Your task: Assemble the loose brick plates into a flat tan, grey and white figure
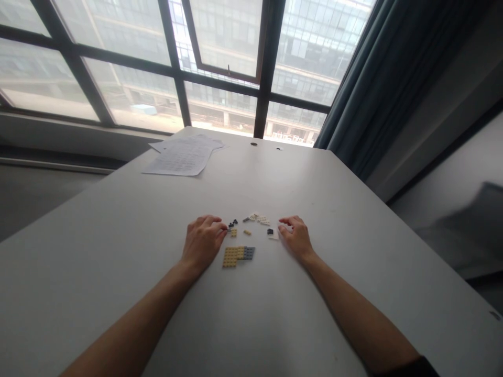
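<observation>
My left hand [203,238] rests on the table with its fingers curled and tips together. A small greyish piece shows at its fingertips, too small to name. Right beside them lie a small tan building plate [233,232] and some black pieces [233,223]. My right hand [296,236] has its thumb and fingers bent but apart, with nothing seen between them. Close to its thumb are a black brick [270,231] and a flat white piece [273,237]. Between my forearms sits a flat assembly of a tan plate [230,257] and a blue-grey plate [249,253].
Several white pieces [262,220] and a dark grey piece [246,219] lie beyond my hands, with a single tan piece [247,232] between them. Printed papers [178,158] overlap at the white table's [275,183] far left. Windows and a dark curtain [365,89] border its far side.
</observation>
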{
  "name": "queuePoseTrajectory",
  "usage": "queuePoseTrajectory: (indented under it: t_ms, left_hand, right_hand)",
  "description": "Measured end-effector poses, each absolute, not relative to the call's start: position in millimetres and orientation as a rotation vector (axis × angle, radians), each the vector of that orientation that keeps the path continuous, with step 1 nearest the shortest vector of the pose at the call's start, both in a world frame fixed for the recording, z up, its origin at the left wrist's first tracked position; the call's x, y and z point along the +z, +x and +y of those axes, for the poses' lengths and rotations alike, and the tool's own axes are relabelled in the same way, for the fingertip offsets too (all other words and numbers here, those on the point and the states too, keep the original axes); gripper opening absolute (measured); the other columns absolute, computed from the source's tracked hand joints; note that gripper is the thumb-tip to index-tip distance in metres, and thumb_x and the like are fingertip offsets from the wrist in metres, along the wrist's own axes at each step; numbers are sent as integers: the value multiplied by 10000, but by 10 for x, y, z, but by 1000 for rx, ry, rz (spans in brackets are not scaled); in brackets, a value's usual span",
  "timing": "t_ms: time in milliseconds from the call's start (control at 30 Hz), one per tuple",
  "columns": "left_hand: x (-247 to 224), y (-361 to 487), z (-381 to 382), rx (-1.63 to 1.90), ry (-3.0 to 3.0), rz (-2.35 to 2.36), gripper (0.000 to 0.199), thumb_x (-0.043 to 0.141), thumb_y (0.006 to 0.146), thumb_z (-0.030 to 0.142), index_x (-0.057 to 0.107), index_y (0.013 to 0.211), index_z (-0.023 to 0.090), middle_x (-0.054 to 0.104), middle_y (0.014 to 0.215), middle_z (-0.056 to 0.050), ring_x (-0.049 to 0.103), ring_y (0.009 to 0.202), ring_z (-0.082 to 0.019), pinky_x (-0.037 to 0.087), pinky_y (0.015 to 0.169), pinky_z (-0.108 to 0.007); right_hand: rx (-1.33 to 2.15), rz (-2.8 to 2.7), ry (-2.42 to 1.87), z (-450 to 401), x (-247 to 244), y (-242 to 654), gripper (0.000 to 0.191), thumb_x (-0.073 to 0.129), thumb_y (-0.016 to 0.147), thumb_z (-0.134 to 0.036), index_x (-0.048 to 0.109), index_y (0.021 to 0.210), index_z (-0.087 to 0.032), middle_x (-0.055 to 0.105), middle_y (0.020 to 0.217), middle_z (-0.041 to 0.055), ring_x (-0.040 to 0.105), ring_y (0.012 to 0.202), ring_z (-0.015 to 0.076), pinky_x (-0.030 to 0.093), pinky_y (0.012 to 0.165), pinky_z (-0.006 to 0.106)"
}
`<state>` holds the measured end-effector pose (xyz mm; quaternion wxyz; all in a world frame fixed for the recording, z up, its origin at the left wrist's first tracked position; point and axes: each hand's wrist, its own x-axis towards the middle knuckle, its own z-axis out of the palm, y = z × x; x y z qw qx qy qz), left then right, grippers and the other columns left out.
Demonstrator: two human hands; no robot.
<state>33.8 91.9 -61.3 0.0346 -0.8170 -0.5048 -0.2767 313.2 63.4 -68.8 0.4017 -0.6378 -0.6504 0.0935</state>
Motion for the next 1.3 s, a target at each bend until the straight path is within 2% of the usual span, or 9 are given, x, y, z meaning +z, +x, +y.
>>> queuePoseTrajectory:
  t_ms: [300, 500, 700, 800, 900, 967, 1033, 1133, 1300]
  left_hand:
    - [-617, 333, 926, -830, -2521, -1524, 214, 521, 877, 323, 721, 877, 247, 684, 1026, -58, 546, 1039, -267, 370, 905, -449]
    - [-620, 345, 927, -840, -2507, -1557, 187, 550, 857, 295, 711, 922, 225, 677, 1040, -55, 543, 1046, -253, 352, 933, -421]
    - [-607, 337, 906, -863, -2508, -1533, 167, 573, 846, 293, 705, 916, 219, 675, 1037, -57, 549, 1045, -261, 355, 923, -432]
    - [-606, 344, 902, -922, -2500, -1497, 158, 574, 853, 295, 704, 896, 216, 677, 1023, -52, 555, 1032, -255, 359, 919, -430]
    - [-590, 379, 885, -1019, -2489, -1420, 136, 583, 852, 272, 700, 884, 211, 685, 998, -49, 568, 1003, -243, 371, 910, -419]
    - [-560, 424, 852, -1098, -2497, -1312, 122, 591, 851, 256, 693, 897, 208, 691, 977, -49, 576, 986, -231, 382, 902, -401]
    - [-518, 480, 799, -1179, -2515, -1167, 120, 599, 852, 252, 683, 925, 208, 696, 954, -46, 583, 964, -214, 398, 887, -376]
    - [-453, 560, 712, -1270, -2532, -977, 144, 623, 843, 243, 664, 978, 211, 703, 923, -36, 593, 911, -188, 420, 849, -340]
    - [-394, 604, 643, -1388, -2527, -826, 97, 652, 818, 178, 661, 897, 232, 714, 834, 7, 602, 825, -156, 426, 798, -313]
  right_hand:
    - [254, -1791, -1662, 647, -650, 3095, 248, 517, 852, -200, 708, 1010, -203, 640, 999, 69, 531, 995, 211, 390, 944, 340]
    - [387, -1768, -1752, 875, -615, 3057, 233, 595, 819, -265, 721, 1001, -191, 655, 936, 61, 573, 855, 168, 421, 856, 284]
    - [425, -1792, -1767, 1032, -562, 2949, 108, 693, 703, -242, 743, 785, -194, 653, 847, 51, 587, 776, 159, 434, 772, 272]
    - [466, -1797, -1748, 1049, -549, 2932, 74, 703, 670, -213, 726, 737, -191, 666, 768, 27, 592, 703, 144, 439, 706, 253]
    - [489, -1795, -1707, 1003, -517, 2911, 62, 688, 680, -193, 708, 739, -192, 660, 672, -4, 583, 633, 130, 435, 653, 238]
    - [464, -1772, -1684, 918, -482, 2868, 51, 666, 716, -201, 697, 756, -191, 664, 688, -1, 582, 648, 134, 439, 662, 245]
    - [393, -1772, -1592, 792, -444, 2796, 39, 653, 747, -208, 685, 765, -195, 670, 733, 11, 583, 702, 148, 447, 695, 263]
    - [230, -1883, -1225, 579, -400, 2661, 51, 644, 779, -180, 665, 749, -216, 673, 755, 13, 578, 778, 167, 461, 759, 294]
    - [9, -1937, -932, 399, -396, 2516, 77, 614, 842, -187, 649, 792, -234, 697, 840, 20, 577, 821, 171, 474, 792, 327]
